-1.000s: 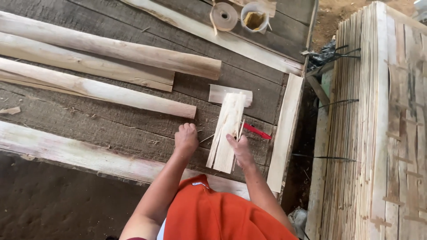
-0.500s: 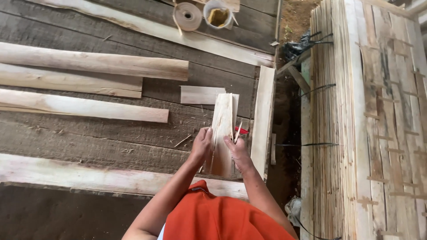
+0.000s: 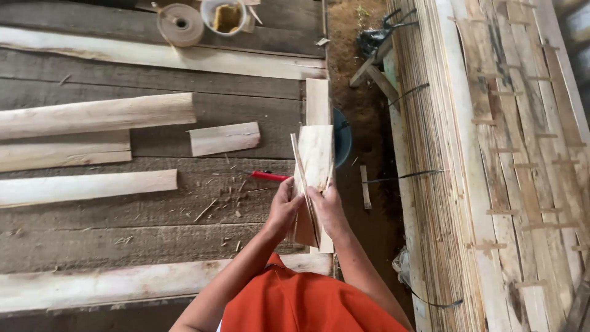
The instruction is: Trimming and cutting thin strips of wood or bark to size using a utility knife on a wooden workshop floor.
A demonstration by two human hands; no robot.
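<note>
Bundle of thin wood slats [image 3: 313,166] up off the bench, held in front of my chest, tilted away from me. Left hand [image 3: 284,209] wraps the lower left edge, right hand [image 3: 329,208] wraps the lower right edge; both closed on the stack. One narrow strip [image 3: 302,178] stands proud on the left face, angled across the others.

Step in hand, as I judge it: squaring or sorting the loose slats into one even pack. The proud strip wants pressing back in line, so the next move calls for a firm pinch low down with one hand while the other runs along the edge. Thin stock, likely to fan out or split if squeezed unevenly.

Just behind the bundle, a longer pale board [image 3: 318,101] lies along the bench edge. Red-handled tool [image 3: 269,176] lies on the bench just left of my hands, among chips and splinters. Short offcut [image 3: 224,138] further left. Beyond it three long rough planks [image 3: 92,115] lying across the dark bench [image 3: 123,240]. Far edge: roll of tape [image 3: 179,24] and a small pot [image 3: 224,15] with something yellowish inside. To my right, past bare dirt, a big stack of slatted panels [image 3: 491,160].
</note>
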